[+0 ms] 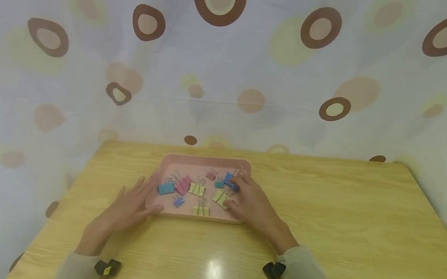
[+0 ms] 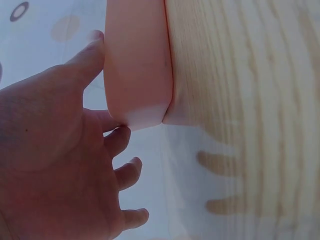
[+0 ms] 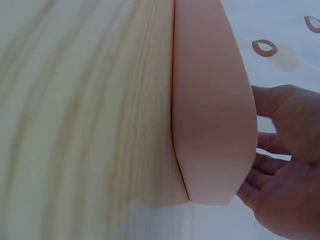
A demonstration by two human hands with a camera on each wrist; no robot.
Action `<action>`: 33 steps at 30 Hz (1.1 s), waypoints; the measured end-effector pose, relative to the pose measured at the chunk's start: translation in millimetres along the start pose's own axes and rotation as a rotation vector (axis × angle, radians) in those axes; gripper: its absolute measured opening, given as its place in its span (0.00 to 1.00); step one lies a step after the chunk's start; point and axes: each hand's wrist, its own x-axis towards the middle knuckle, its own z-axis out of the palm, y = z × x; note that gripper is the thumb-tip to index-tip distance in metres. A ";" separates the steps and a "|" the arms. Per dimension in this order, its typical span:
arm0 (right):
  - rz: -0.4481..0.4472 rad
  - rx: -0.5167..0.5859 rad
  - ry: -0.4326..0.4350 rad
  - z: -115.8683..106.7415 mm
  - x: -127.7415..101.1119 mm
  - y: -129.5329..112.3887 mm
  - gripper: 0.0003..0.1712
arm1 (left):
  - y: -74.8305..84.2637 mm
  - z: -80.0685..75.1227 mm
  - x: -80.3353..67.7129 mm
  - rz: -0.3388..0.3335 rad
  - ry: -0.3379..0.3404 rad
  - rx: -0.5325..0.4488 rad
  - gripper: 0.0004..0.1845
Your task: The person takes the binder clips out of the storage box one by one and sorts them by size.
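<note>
Pink walls of the tray (image 1: 204, 161) are touched by the left hand (image 1: 128, 209), fingers loosely spread and nothing gripped, while the right hand (image 1: 255, 205) is half curled over the end beneath it, where whether anything is pinched cannot be told. Between the hands, in the tray, the clips (image 1: 197, 189) are scattered, with one blue clip (image 1: 228, 178) and one yellow clip (image 1: 221, 198) nearest the right fingertips. Judged light, stiff and perhaps slippery, each is best pinched across its flat body, where little swing is to be expected.
</note>
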 end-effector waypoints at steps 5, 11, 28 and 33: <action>0.080 -0.026 -0.084 1.8 1.3 -2.0 0.37 | 2.9 2.8 2.1 0.009 0.003 -0.016 0.45; 0.056 -0.131 -0.109 9.3 -1.8 -2.3 0.33 | 3.8 3.1 3.2 0.010 0.002 -0.018 0.46; -0.014 -0.022 -0.085 15.8 -2.4 -6.4 0.17 | 3.7 -0.4 -3.5 -0.005 0.001 -0.024 0.45; -0.023 -0.006 -0.073 16.3 -0.3 -2.9 0.16 | 0.4 1.7 -1.6 0.015 0.023 -0.043 0.44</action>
